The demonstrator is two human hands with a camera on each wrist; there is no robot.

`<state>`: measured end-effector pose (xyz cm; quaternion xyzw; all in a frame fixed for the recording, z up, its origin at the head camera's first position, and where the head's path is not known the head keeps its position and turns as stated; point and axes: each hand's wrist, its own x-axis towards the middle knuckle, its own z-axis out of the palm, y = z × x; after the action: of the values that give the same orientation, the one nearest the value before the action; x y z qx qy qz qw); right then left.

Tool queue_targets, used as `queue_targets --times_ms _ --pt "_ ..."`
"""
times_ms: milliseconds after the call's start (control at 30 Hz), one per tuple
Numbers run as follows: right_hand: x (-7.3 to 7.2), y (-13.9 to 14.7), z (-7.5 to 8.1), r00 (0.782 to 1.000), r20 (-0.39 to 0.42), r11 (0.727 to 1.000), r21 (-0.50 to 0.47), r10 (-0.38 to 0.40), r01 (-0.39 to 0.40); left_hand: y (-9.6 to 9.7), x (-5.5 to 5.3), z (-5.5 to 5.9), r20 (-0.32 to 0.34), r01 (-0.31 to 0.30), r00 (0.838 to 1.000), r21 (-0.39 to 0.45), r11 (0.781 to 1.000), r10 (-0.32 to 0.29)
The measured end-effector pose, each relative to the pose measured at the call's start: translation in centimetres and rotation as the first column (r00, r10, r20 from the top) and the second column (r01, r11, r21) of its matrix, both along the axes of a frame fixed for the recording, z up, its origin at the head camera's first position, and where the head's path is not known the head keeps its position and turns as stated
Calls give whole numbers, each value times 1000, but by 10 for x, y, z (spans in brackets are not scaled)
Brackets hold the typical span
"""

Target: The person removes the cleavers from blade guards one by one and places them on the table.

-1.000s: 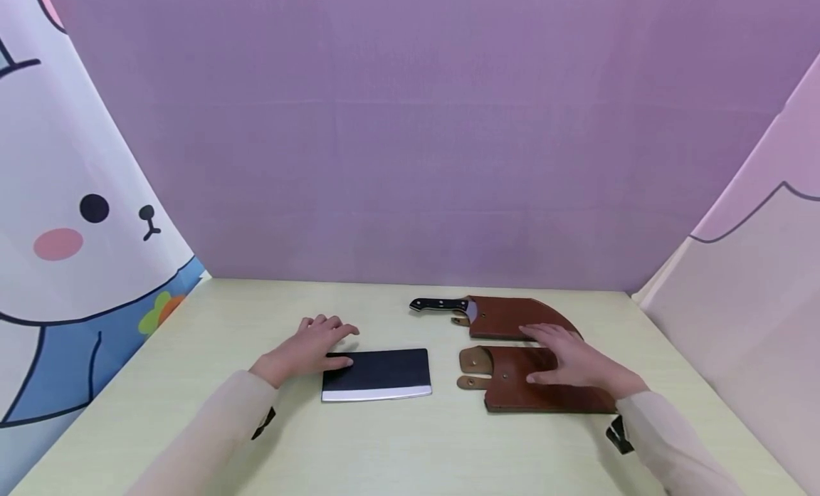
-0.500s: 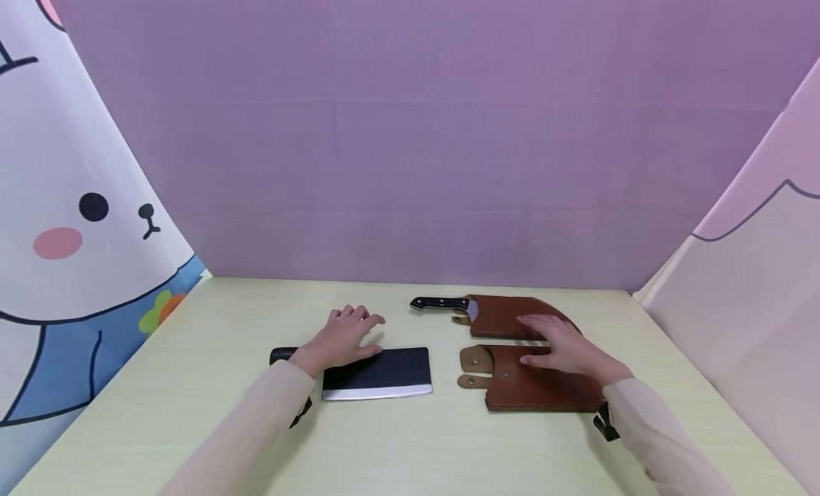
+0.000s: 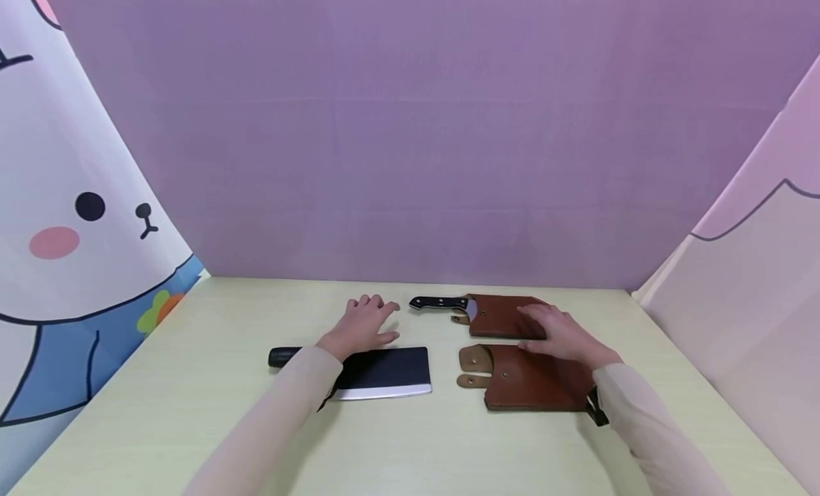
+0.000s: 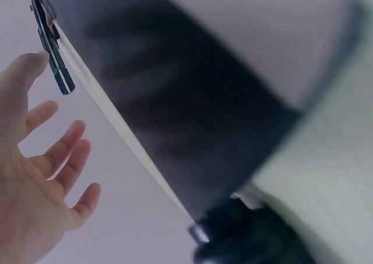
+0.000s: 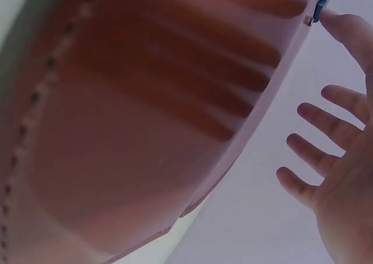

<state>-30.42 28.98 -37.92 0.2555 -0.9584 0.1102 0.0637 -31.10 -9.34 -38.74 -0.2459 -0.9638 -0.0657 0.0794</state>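
Observation:
A cleaver [image 3: 391, 370] with a dark blade, bright edge and black handle [image 3: 282, 356] lies flat on the table, its edge towards me. My left hand [image 3: 360, 329] hangs over the far side of the blade, fingers spread and holding nothing. In the left wrist view, bare space separates the hand [image 4: 35, 188] from the blade [image 4: 175, 101]. My right hand [image 3: 566, 335] hovers above two brown leather sheaths, fingers apart, gripping nothing. The near sheath [image 3: 534, 386] has its tan flap and strap unfastened. The far sheath [image 3: 502, 316] covers a knife whose black handle [image 3: 439, 303] sticks out leftward.
Both knives and sheaths rest on a pale table [image 3: 410, 446]. A purple backdrop [image 3: 410, 140] stands along its rear edge. Printed cartoon panels flank it, one on the left [image 3: 83, 282] and one on the right [image 3: 762, 289].
My left hand has moved right and away from me, uncovering the cleaver's handle. My right hand has shifted slightly left and farther away. The knives and sheaths stay put.

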Motion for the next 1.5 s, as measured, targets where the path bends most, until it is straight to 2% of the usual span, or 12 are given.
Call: queue_targets --times_ms 167,333,633,800,1000,1500 --pt "-6 0 2 1000 -10 1000 15 -25 26 10 -6 5 -23 -8 1000 -8 1000 8" --pt "-12 0 1 999 -17 998 25 -48 49 17 -10 10 -24 -3 1000 23 1000 3" --pt "-22 -1 -1 998 7 998 -4 -58 58 25 -24 6 8 -28 1000 52 998 27" --pt "-31 0 -2 999 -2 999 -15 -51 51 28 -29 5 54 -49 997 46 998 47" --pt "-37 -1 -4 996 59 997 -24 -67 69 32 -31 5 82 -62 995 51 997 58" --pt "-37 -8 -3 981 162 994 -13 -104 107 49 -40 1 110 -102 989 56 993 95"
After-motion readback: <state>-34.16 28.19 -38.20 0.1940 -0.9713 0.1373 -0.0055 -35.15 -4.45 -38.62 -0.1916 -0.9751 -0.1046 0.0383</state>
